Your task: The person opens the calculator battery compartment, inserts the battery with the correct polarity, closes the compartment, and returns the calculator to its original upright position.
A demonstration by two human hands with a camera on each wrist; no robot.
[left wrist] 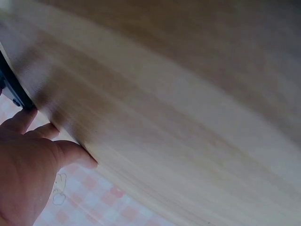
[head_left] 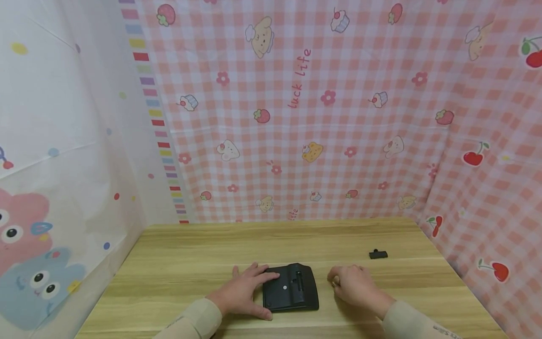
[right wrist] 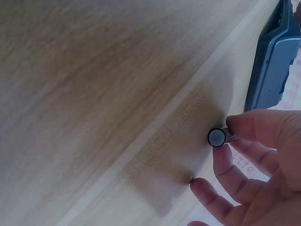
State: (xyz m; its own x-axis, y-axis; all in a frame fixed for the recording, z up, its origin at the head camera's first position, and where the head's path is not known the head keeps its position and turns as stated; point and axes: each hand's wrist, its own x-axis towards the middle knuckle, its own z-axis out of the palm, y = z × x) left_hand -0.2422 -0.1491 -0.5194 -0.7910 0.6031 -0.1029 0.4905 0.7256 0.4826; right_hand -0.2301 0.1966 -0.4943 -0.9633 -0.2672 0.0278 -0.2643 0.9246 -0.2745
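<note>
A black calculator lies face down on the wooden table, its battery compartment uncovered on the right part of its back. My left hand rests at its left side, fingers spread, the index finger across the back and the thumb by the near left corner. To the right of the calculator, my right hand pinches a small battery between thumb and fingers, close over the table. One round end of the battery shows in the right wrist view. The left wrist view has only a dark edge of the calculator.
A small black battery cover lies on the table at the back right, beyond my right hand. Patterned cloth hangs behind the table and along both sides.
</note>
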